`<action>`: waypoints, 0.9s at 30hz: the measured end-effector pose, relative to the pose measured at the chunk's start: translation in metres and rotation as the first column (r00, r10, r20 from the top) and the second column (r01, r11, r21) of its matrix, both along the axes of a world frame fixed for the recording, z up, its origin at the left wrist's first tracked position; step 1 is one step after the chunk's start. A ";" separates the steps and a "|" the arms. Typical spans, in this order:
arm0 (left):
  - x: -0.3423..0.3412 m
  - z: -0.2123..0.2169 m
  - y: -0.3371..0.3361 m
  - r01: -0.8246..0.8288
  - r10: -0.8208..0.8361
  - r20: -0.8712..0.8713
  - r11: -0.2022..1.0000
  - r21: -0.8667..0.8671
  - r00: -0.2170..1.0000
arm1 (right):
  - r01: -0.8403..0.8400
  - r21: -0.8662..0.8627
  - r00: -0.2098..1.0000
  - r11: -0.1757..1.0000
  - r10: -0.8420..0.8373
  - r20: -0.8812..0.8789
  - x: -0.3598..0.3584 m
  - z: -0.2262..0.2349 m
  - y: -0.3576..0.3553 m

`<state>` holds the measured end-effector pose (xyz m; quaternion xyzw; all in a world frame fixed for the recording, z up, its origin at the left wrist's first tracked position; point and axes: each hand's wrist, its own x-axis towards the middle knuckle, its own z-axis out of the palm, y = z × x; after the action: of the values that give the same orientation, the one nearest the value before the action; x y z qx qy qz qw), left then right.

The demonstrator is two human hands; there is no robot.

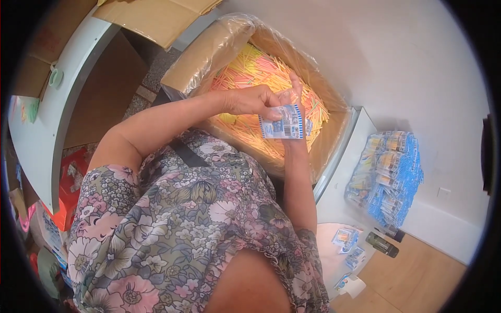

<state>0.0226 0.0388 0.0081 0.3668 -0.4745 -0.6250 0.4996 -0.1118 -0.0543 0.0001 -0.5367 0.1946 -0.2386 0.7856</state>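
Observation:
My left hand [255, 100] pinches a small blue-and-white printed packet [269, 130] between thumb and fingers. Right behind that packet is my right hand [295, 96], its fingers pointing up and away, stretched out; the packet hides part of the palm. The edge of another blue-and-white packet [309, 127] shows beside my right hand; I cannot tell whether the hand touches it. Both hands are above a large cardboard box [182, 78] lined with clear plastic. Thin yellow, pink and orange sticks [245, 70] fill it in a loose heap.
Right of the box, a clear bag of similar packets [386, 175] leans by the wall. Nearer lie loose packets [345, 239] and a dark phone-like object [382, 244]. A white curved table [78, 78] stands at left, with a cardboard flap [156, 21] above and a red stool-like object [65, 182] below.

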 end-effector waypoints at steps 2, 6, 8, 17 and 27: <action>0.000 -0.004 0.001 -0.042 0.054 0.112 0.994 -0.101 0.992 | -0.051 0.011 0.996 0.999 0.051 -0.074 -0.002 0.013 0.003; -0.005 -0.007 -0.010 -0.092 0.112 0.176 0.988 -0.121 0.978 | 0.035 -0.613 0.974 0.789 -0.163 -0.155 -0.007 0.009 -0.033; -0.003 -0.010 -0.008 -0.218 0.310 0.301 0.928 -0.302 0.902 | 0.058 -0.570 0.964 0.820 -0.193 -0.181 -0.005 0.045 -0.025; 0.001 -0.020 -0.015 -0.193 0.367 0.497 0.910 -0.367 0.786 | -0.132 -0.818 0.880 0.560 -0.314 -0.357 0.006 0.048 -0.024; -0.002 -0.030 -0.018 -0.246 0.419 0.319 0.852 -0.462 0.850 | 0.158 -0.816 0.789 0.556 -0.568 -0.234 -0.005 0.044 -0.029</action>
<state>0.0204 0.0205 -0.0220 0.4556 -0.6144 -0.3240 0.5568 -0.1170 -0.0835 0.0439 -0.8012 0.3715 -0.3211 0.3421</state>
